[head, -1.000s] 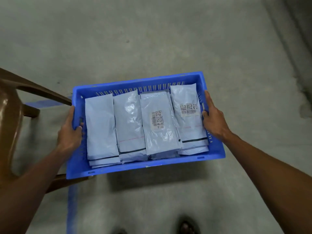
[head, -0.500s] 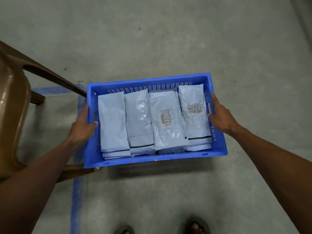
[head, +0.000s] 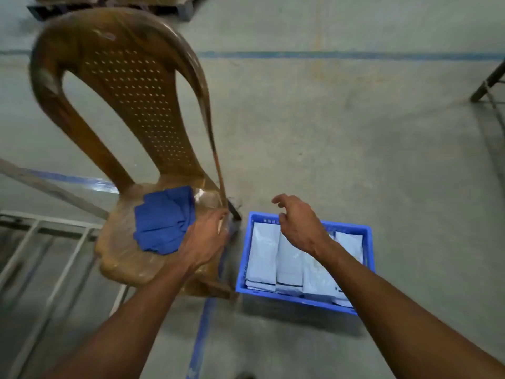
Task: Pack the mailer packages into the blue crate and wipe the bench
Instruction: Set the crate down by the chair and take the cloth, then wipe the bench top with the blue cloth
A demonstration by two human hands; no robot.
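Note:
The blue crate (head: pixel 287 298) stands on the concrete floor at lower right, with several pale grey mailer packages (head: pixel 262 253) lying side by side in it. My right hand (head: pixel 297 222) hovers over the crate's far left corner, fingers apart and holding nothing. A blue cloth (head: pixel 164 222) lies crumpled on the seat of a brown plastic chair (head: pixel 136 86) just left of the crate. My left hand (head: pixel 205 236) rests on the seat at the cloth's right edge, fingers curled. Whether it grips the cloth is unclear.
A white metal frame (head: pixel 41 242) lies low at the left. Blue tape lines (head: pixel 202 329) run across the floor. A dark slanted leg (head: pixel 489 80) shows at the right edge. Something dark stands at the top left behind the chair.
Both hands have let go of the crate, which now rests on the floor. The view has swung left to the chair. My left hand has gone to the cloth on the seat.

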